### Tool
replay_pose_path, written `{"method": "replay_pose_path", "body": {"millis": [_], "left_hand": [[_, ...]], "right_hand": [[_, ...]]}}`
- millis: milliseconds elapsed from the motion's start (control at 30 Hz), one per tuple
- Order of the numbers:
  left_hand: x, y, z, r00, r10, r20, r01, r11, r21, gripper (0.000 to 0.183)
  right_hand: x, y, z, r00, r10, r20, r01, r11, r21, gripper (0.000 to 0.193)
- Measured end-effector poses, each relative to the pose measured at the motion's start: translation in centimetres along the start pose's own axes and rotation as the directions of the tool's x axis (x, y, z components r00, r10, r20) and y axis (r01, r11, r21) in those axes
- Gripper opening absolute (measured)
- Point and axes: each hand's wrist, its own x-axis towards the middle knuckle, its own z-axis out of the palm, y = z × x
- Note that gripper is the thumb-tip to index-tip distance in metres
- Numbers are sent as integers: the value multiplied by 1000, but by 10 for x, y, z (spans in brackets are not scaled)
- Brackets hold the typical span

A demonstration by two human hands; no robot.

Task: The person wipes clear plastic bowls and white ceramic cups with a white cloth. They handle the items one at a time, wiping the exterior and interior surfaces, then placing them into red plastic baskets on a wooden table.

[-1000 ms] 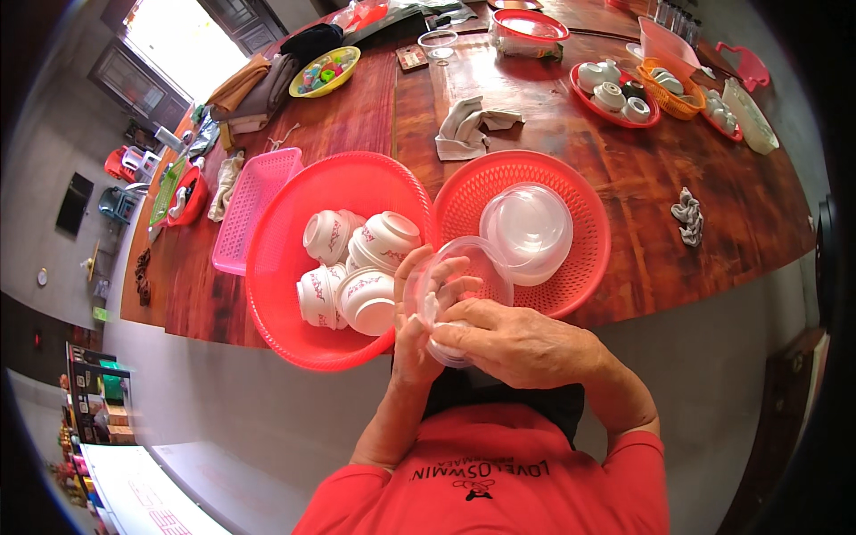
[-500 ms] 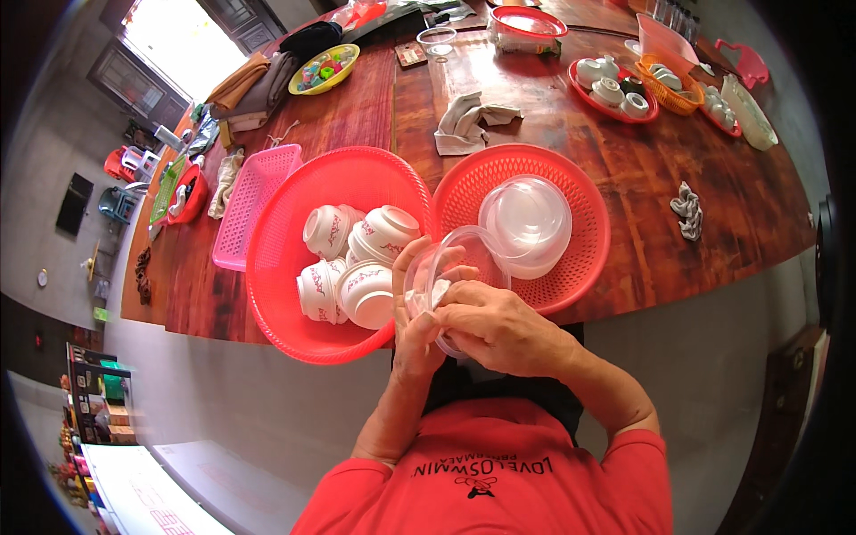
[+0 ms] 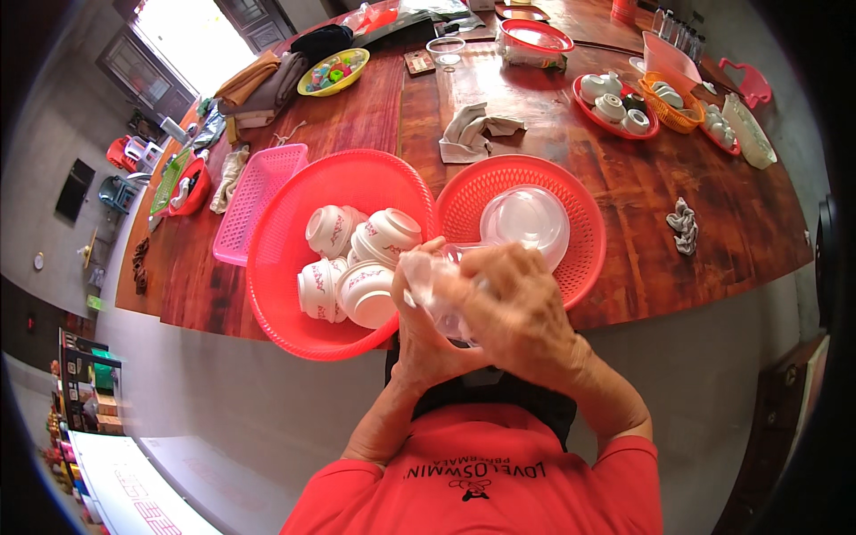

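Note:
In front of my chest, my left hand (image 3: 425, 348) is wrapped round a clear plastic bowl (image 3: 452, 323), which is tilted. My right hand (image 3: 524, 308), smeared by motion, curls over the bowl with a small white cloth pressed inside; the fingers mostly hide that cloth. Just beyond my hands to the right, a red perforated basket (image 3: 584, 214) holds clear plastic bowls (image 3: 526, 221). Left of my hands, a larger red basket (image 3: 283, 308) contains several white bowls with red patterns (image 3: 367, 294), mostly turned sideways or upside down.
A pink basket (image 3: 259, 201) lies left of the red ones. Crumpled cloths (image 3: 477, 134) rest beyond them, with a small grey cloth (image 3: 683, 227) at right. Farther off are a yellow bowl (image 3: 334, 73), a red tray (image 3: 615, 125) of white teaware and an orange basket (image 3: 670, 102).
The bowl has turned and tilted in my left hand. My right hand has swept up and to the right over it. My view has shifted slightly.

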Motion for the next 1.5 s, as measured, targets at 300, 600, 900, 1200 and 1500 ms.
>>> {"method": "replay_pose_path", "body": {"millis": [300, 600, 900, 1200, 1500], "left_hand": [[-4, 11, 1, 999, -12, 51, 15, 999, -49, 121], [-7, 5, -8, 993, -30, 111, 59, 960, -273, 124], [-8, 3, -9, 957, -147, 249, 270, 150, -951, 104], [0, 10, -15, 749, -648, 134, 540, 482, -690, 49], [11, -10, 2, 526, -491, 694, 2, -816, -579, 38]], "right_hand": [[1, 49, 15, 987, 161, 22, -159, 926, 343, 25], [-16, 3, -4, 992, -124, -8, 123, 990, -73, 39], [8, 53, -9, 910, 169, 377, -412, 441, 797, 24], [9, 42, 22, 756, 590, 285, -474, 192, 860, 23], [-12, 1, 60, 899, -61, -433, 113, 989, 95, 31]]}}
